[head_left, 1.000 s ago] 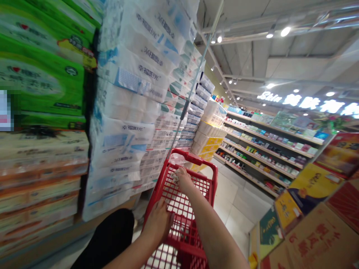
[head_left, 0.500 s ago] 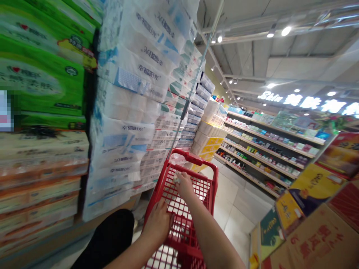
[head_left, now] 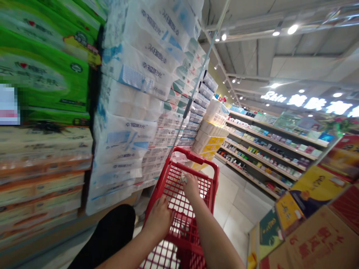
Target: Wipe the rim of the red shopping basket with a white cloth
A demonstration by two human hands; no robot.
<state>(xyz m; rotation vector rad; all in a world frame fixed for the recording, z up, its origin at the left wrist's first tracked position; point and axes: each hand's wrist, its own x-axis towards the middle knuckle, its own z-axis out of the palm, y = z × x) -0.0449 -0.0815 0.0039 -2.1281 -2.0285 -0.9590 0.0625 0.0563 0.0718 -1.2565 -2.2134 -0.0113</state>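
Observation:
A red plastic shopping cart (head_left: 215,186) with a mesh grid stands right in front of me. My left hand (head_left: 160,220) lies palm down over its near left side, fingers bent around the red frame; the fingertips are partly hidden. Farther forward, my right hand (head_left: 192,188) is above the grid, closed on a small crumpled whitish thing that looks like a tissue (head_left: 183,178). Only a bit of it sticks out from the fingers.
Tall stacks of wrapped toilet rolls (head_left: 126,130) and green tissue packs (head_left: 45,74) rise at the left. A thin metal pole (head_left: 193,93) slants past them. Cardboard boxes (head_left: 316,239) stand at the right. Beyond the tiled floor (head_left: 232,201) are stocked shelves (head_left: 263,149).
My right hand has shifted slightly to the right over the grid with the crumpled thing. My left hand stays on the cart. The stacks at the left sit slightly farther right in view.

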